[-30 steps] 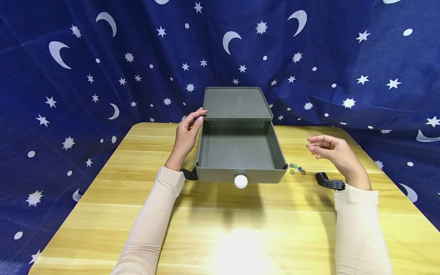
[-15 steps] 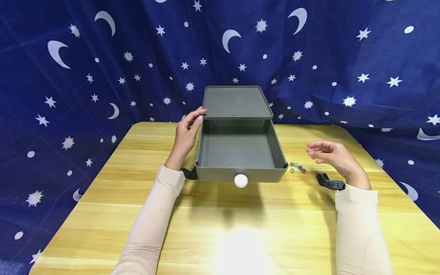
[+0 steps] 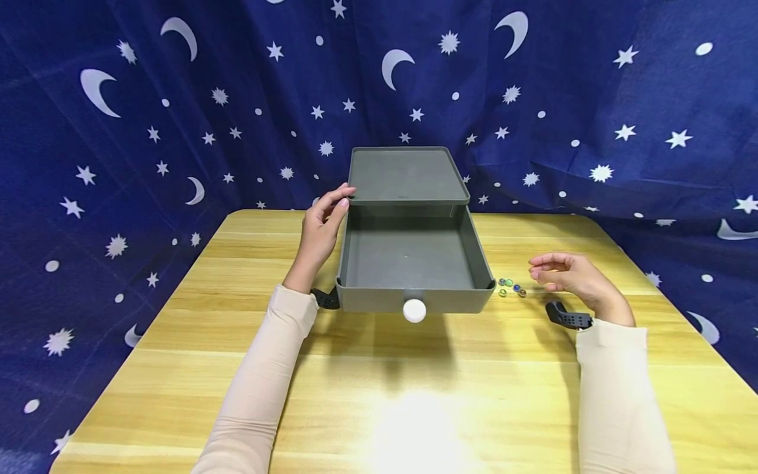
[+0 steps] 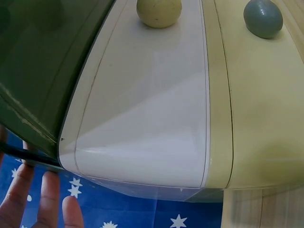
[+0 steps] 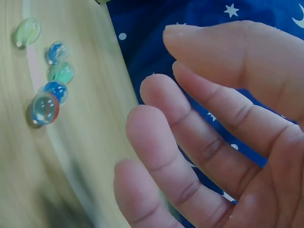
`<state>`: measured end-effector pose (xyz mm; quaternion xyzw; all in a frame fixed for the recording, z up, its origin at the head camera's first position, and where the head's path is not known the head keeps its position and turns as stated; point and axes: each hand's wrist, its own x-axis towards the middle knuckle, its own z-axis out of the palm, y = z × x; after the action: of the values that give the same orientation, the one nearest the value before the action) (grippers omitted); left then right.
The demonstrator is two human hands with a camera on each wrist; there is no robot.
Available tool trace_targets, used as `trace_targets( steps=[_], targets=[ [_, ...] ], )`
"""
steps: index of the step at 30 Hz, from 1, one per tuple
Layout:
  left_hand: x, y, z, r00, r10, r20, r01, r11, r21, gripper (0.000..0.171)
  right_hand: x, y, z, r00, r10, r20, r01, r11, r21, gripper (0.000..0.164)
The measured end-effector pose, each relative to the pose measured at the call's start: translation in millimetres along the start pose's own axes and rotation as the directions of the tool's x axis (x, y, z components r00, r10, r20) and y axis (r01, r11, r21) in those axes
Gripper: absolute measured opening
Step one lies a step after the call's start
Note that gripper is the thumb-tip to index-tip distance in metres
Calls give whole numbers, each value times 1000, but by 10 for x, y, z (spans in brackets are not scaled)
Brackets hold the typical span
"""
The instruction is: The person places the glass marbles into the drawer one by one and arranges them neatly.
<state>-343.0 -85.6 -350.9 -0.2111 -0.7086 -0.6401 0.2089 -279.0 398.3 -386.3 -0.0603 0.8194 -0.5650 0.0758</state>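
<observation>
A drawer unit (image 3: pixel 407 174) with a grey top stands mid-table. Its grey top drawer (image 3: pixel 408 253) is pulled out, with nothing inside, and has a white knob (image 3: pixel 414 311). My left hand (image 3: pixel 320 230) rests with its fingertips at the unit's upper left edge. In the left wrist view, its fingers (image 4: pixel 50 194) lie beside the unit's side. Several glass marbles (image 3: pixel 509 282) lie on the table right of the drawer. My right hand (image 3: pixel 574 280) hovers to their right, holding nothing. Its fingers are loosely bent and apart in the right wrist view, with the marbles (image 5: pixel 61 72) beyond.
Below the grey drawer, the left wrist view shows a white drawer front (image 4: pixel 142 104) with a cream knob (image 4: pixel 159 12) and a cream front (image 4: pixel 266 104) with a grey knob (image 4: pixel 263 18). A blue star-and-moon curtain (image 3: pixel 355 79) hangs behind the wooden table (image 3: pixel 509 382).
My right hand has lowered slightly beside the marbles. My left hand stays at the unit's edge, and the drawer and marbles have not moved.
</observation>
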Motion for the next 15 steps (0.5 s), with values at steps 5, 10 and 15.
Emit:
trace_targets(
  steps=[5, 10, 15],
  targets=[
    [6, -2, -1, 1000, -1, 1, 1, 1000, 1, 32, 0, 29, 9, 999, 44, -6, -44, 999, -26, 19],
    [7, 4, 1, 1000, 1, -3, -1, 1000, -5, 32, 8, 84, 20, 997, 83, 7, -83, 996, -34, 16],
    [3, -3, 3, 1000, 0, -4, 0, 1000, -9, 31, 13, 116, 26, 992, 123, 33, -118, 987, -107, 29]
  ],
)
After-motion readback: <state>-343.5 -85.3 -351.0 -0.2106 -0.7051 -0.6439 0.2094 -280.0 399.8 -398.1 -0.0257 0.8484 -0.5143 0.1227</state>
